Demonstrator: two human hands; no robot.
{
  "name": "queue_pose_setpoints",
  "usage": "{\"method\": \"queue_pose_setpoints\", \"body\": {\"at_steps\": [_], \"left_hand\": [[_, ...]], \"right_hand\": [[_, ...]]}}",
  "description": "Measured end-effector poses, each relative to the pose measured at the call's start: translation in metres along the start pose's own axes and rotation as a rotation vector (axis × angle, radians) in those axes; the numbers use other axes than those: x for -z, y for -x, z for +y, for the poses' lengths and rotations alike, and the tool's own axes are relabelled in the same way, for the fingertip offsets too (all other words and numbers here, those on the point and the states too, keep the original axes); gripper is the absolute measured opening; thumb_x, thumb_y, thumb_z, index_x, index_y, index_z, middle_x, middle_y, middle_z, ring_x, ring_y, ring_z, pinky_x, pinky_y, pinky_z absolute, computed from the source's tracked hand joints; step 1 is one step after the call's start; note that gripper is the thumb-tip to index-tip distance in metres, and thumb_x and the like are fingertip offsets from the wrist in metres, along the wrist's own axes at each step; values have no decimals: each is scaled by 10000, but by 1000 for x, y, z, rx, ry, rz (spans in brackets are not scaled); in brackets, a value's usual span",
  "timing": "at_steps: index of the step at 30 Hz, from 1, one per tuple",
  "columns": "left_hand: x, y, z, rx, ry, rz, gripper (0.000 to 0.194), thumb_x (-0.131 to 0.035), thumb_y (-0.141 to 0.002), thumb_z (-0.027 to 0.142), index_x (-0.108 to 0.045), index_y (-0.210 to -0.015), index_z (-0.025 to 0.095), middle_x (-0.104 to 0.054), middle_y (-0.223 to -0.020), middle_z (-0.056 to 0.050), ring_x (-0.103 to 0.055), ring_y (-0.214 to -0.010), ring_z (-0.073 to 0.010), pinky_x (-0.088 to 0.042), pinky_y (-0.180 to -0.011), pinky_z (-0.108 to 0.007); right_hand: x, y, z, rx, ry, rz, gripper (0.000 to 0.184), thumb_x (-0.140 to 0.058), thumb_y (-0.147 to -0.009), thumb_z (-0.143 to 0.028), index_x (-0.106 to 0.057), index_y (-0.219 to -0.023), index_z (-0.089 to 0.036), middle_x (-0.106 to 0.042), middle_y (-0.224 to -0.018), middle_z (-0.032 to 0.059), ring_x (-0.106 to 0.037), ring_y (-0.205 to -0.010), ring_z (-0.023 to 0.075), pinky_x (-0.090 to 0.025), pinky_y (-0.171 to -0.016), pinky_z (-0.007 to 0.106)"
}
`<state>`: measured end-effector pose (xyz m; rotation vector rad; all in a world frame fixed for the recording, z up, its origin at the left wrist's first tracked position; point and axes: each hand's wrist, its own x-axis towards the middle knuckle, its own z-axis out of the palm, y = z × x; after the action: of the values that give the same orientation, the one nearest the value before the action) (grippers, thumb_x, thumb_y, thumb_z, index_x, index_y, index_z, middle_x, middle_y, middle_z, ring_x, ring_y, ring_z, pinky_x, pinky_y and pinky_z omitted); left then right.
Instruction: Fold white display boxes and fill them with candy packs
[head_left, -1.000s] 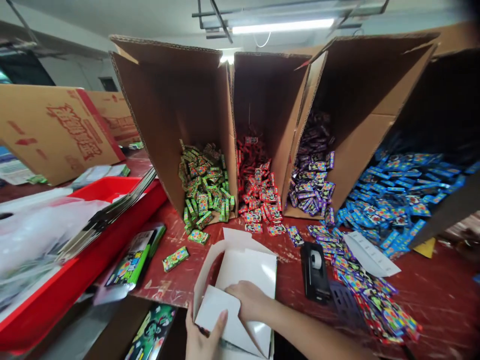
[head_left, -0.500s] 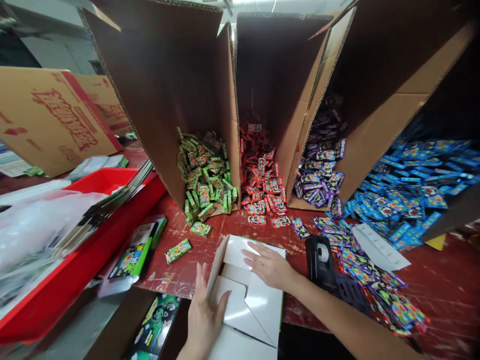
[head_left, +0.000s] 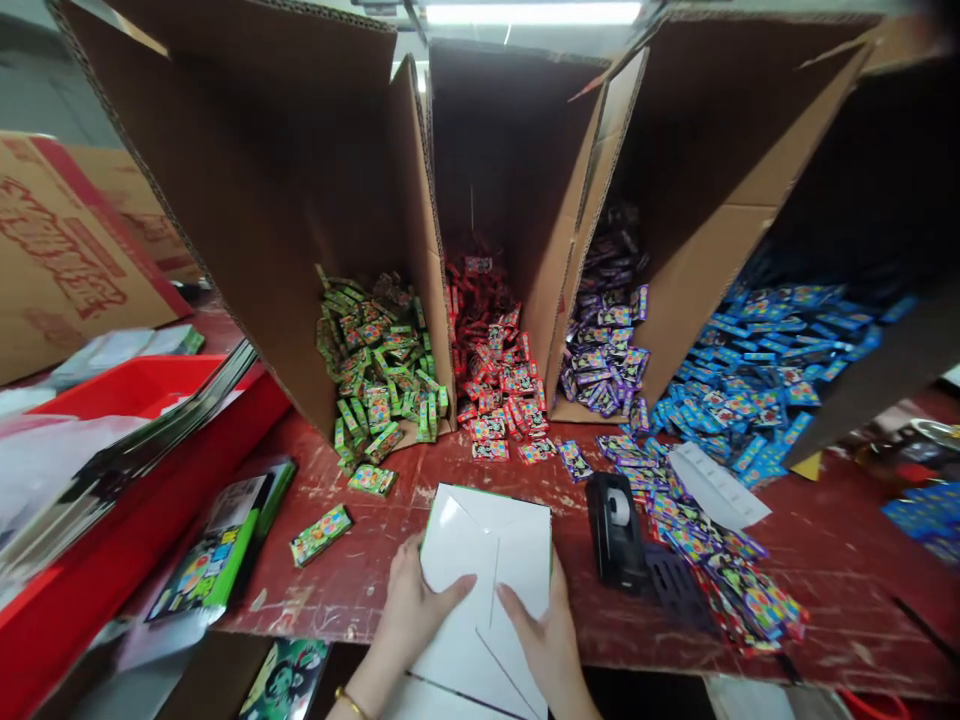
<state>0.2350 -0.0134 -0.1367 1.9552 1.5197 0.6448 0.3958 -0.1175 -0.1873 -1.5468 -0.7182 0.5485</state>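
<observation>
A white cardboard box (head_left: 480, 515) with a thin green edge lies at the table's front edge, its flaps folded flat and interlocked on the face toward me. My left hand (head_left: 417, 608) grips its left side, thumb pressed on the flaps; the fingers are partly hidden at the edge. On the opposite side my right hand (head_left: 546, 625) grips the box the same way, its thumb beside the middle seam. Left of the box lies a green candy packet (head_left: 321, 535). A black tape dispenser (head_left: 616, 540) stands to the right of the box.
Tall open cartons (head_left: 517, 180) at the back hold heaps of green packets (head_left: 382, 370), red packets (head_left: 495, 370), purple packets (head_left: 611, 350) and blue packets (head_left: 750, 370). A red tray (head_left: 150, 510) stands at left. Mixed packets (head_left: 742, 590) and a white paper (head_left: 716, 485) lie at right.
The box's open flaps have been folded down flat. My right hand has moved from the upper flap to the box's right side; my left hand now grips the left side. The view has shifted right.
</observation>
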Motion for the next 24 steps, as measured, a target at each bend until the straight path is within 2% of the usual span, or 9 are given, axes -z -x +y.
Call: {"method": "queue_pose_setpoints", "body": {"at_steps": [3, 6, 9, 14, 16, 18, 21, 23, 24], "left_hand": [[9, 11, 26, 28, 234, -75, 761, -720, -652, 534, -428, -1234, 139, -570, -1210, -159, -535, -1157, -325, -421, -1012, -494], [20, 20, 44, 139, 394, -87, 702, -745, -661, 496, -388, -1185, 194, -645, -1103, -104, -627, -1023, -272, -514, -890, -408], [18, 16, 39, 234, 384, -33, 602, -762, -649, 450, -438, -1090, 199, -681, -1025, -97, -660, -953, -269, -532, -836, -389], [-1, 8, 19, 325, 242, 24, 554, -778, -623, 383, -473, -1040, 182, -696, -980, -134, -668, -932, -306, -522, -822, -411], [1, 6, 26, 320, 344, -36, 595, -778, -636, 436, -469, -1065, 162, -685, -1030, -159, -660, -959, -300, -518, -844, -403], [10, 6, 42, 361, 585, -144, 630, -749, -672, 514, -480, -1108, 148, -668, -1101, -169, -657, -978, -276, -527, -847, -374], [30, 18, 68, 442, 914, -285, 650, -696, -700, 592, -525, -1158, 163, -652, -1164, -137, -648, -1006, -255, -543, -836, -328], [39, 38, 79, 356, 886, -280, 657, -688, -703, 599, -540, -1184, 177, -663, -1136, -113, -639, -1016, -259, -547, -835, -318], [40, 50, 82, 277, 784, -257, 654, -684, -714, 590, -535, -1206, 185, -667, -1117, -105, -637, -1012, -259, -549, -831, -318]], "right_hand": [[12, -1, -19, -179, -183, -103, 788, -702, -747, -425, -323, -1394, -184, -567, -1310, 148, -594, -1141, 301, -514, -956, 445], [27, -13, -37, -183, -230, -122, 845, -771, -678, -386, -343, -1390, -227, -528, -1367, 111, -548, -1206, 281, -490, -993, 409], [30, -16, -38, -169, -285, -150, 831, -759, -694, -366, -335, -1401, -263, -435, -1453, 85, -451, -1304, 254, -426, -1060, 393], [22, -9, -24, -231, -302, -229, 848, -692, -760, -441, -239, -1448, -240, -445, -1442, 112, -463, -1293, 256, -421, -1060, 413], [24, -12, -22, -246, -237, -221, 819, -652, -779, -505, -266, -1444, -226, -416, -1462, 110, -437, -1312, 264, -360, -1105, 431], [28, -18, -22, -301, -215, -227, 806, -617, -776, -580, -317, -1427, -212, -421, -1459, 109, -430, -1315, 277, -320, -1128, 444], [34, -25, -18, -482, -266, -253, 839, -555, -741, -704, -389, -1390, -200, -468, -1421, 121, -441, -1303, 303, -330, -1116, 471], [34, -27, -14, -508, -252, -240, 855, -528, -722, -749, -434, -1360, -189, -474, -1413, 133, -410, -1326, 312, -293, -1133, 486], [33, -30, -13, -455, -243, -235, 853, -543, -722, -739, -428, -1364, -191, -460, -1424, 136, -392, -1339, 308, -272, -1141, 487]]}}
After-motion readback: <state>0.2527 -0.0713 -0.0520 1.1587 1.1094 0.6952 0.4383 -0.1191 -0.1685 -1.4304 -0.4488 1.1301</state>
